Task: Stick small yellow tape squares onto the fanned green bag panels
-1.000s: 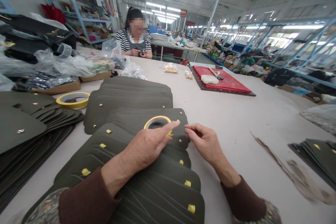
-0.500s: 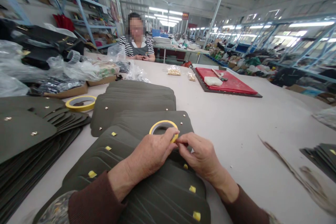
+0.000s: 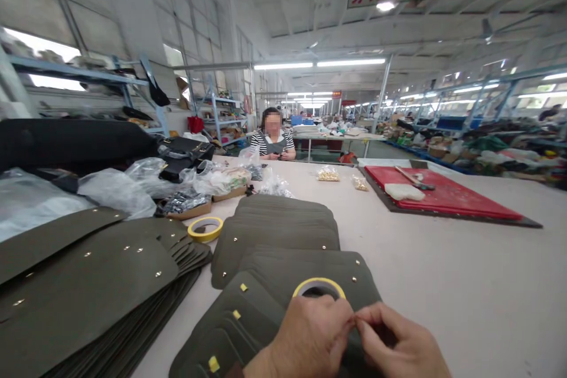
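Observation:
My left hand point(image 3: 308, 331) is closed around the near side of a yellow tape roll point(image 3: 319, 282), whose far rim shows above my knuckles. Just to its right, my right hand point(image 3: 401, 342) pinches thumb and forefinger together, its tips meeting the left fingertips. Whatever lies in that pinch is too small to make out. Below both hands spreads a stack of dark olive flat panels point(image 3: 266, 301), several of them marked with small yellow tape pieces point(image 3: 237, 314). Behind it lies another olive panel stack point(image 3: 283, 218) with small metal studs.
More studded panels point(image 3: 101, 283) fan out at the left, beside a second yellow tape roll point(image 3: 205, 238). A red board point(image 3: 447, 198) carries a hammer point(image 3: 414, 178) and a white block point(image 3: 404, 192). Bags of gold-coloured parts point(image 3: 328, 174) lie farther back. A person point(image 3: 273, 142) sits across the table.
The camera view has tilted up and turned left, so the table and hands appear lower and farther right. My hands keep the same hold, fingertips together at the tape roll.

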`<action>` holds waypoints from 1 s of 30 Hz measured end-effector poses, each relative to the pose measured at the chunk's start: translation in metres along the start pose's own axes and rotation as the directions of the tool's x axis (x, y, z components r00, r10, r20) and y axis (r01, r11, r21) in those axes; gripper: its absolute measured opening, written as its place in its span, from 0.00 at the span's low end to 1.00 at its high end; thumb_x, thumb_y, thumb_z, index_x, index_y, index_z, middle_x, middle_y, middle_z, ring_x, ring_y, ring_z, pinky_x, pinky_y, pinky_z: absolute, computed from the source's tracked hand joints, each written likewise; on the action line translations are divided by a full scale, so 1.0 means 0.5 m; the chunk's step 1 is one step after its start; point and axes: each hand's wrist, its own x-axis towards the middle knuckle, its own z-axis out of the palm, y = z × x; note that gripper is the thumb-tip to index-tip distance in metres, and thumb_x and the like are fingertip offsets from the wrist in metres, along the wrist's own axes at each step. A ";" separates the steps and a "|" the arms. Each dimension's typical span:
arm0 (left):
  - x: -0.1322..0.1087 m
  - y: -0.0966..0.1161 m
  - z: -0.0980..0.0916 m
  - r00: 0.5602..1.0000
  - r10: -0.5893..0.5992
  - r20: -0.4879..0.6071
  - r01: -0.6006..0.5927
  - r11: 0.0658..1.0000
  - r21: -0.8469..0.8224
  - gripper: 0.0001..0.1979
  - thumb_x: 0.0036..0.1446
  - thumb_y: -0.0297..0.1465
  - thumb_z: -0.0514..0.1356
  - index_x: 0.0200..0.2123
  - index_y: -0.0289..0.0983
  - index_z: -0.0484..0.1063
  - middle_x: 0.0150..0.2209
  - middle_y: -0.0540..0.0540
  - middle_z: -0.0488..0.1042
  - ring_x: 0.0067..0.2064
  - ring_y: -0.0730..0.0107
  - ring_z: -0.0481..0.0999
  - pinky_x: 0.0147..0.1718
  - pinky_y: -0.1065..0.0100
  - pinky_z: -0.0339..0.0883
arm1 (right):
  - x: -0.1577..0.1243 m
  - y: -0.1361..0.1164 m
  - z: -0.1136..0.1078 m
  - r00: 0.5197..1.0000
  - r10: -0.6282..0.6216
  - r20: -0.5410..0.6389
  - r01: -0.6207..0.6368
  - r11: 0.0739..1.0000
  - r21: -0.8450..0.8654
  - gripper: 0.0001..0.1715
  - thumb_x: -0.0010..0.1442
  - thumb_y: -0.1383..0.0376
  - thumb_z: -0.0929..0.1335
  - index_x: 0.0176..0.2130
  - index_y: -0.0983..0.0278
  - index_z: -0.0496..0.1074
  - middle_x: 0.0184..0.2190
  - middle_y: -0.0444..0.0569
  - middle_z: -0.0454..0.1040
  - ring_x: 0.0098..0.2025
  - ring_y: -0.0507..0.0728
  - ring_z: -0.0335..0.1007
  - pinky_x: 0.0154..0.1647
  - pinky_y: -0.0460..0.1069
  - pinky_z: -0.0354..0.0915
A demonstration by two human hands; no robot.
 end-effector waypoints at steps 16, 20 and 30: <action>0.015 0.022 -0.003 0.908 -0.136 0.395 0.091 0.987 0.132 0.07 0.65 0.30 0.51 0.36 0.39 0.67 0.34 0.48 0.75 0.38 0.64 0.72 0.35 0.66 0.66 | 0.043 0.046 -0.094 0.760 0.485 0.433 -0.604 0.773 0.194 0.13 0.44 0.60 0.73 0.28 0.68 0.75 0.17 0.43 0.72 0.17 0.48 0.65 0.20 0.44 0.66; 0.018 0.018 0.002 0.898 -0.129 0.421 0.086 0.989 0.119 0.06 0.65 0.29 0.50 0.37 0.38 0.67 0.36 0.48 0.74 0.39 0.64 0.70 0.37 0.65 0.65 | 0.037 0.046 -0.074 0.801 0.453 0.390 -0.505 0.862 0.036 0.11 0.50 0.61 0.70 0.30 0.67 0.76 0.18 0.43 0.71 0.18 0.48 0.64 0.18 0.43 0.63; 0.015 0.012 0.005 0.906 -0.114 0.407 0.088 0.993 0.082 0.07 0.65 0.28 0.50 0.37 0.38 0.67 0.35 0.48 0.72 0.38 0.65 0.67 0.37 0.66 0.64 | 0.040 0.031 -0.047 0.931 0.196 0.309 -0.084 0.937 -0.339 0.09 0.53 0.68 0.65 0.28 0.64 0.76 0.21 0.45 0.76 0.22 0.51 0.69 0.26 0.46 0.60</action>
